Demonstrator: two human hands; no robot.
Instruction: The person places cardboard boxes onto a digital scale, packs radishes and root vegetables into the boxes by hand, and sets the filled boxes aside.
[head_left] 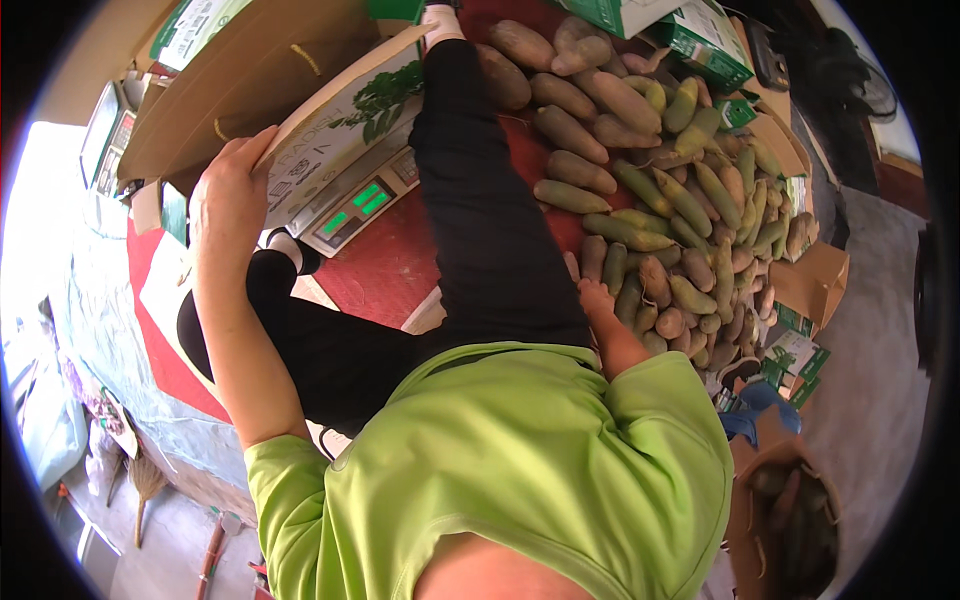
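While the left hand bends its fingers over the edge of an open carton, clamped on the cardboard, the right hand rests low against a heap of roots; whether its fingers are closed on one, I cannot tell. The carton stands just behind the display panel of a pale, hard-cased scale. Its outer wall is white, printed with a leafy green plant, grey lettering and a row of small line icons; its inside is plain brown board, with yellow cord handles hanging against it. Lit green windows show digits on the scale's panel, too small to read with certainty. Beneath spreads a smooth, scuffed red surface.

The roots are long and blunt-ended, some dusty brown, others green and firm-looking, piled to the person's right. Green-and-white printed boxes lie beyond the heap, with black-and-white labelling. At lower right, a brown cardboard carton holds more roots. Black trousers look soft and matte; the lime-green shirt falls in loose folds.
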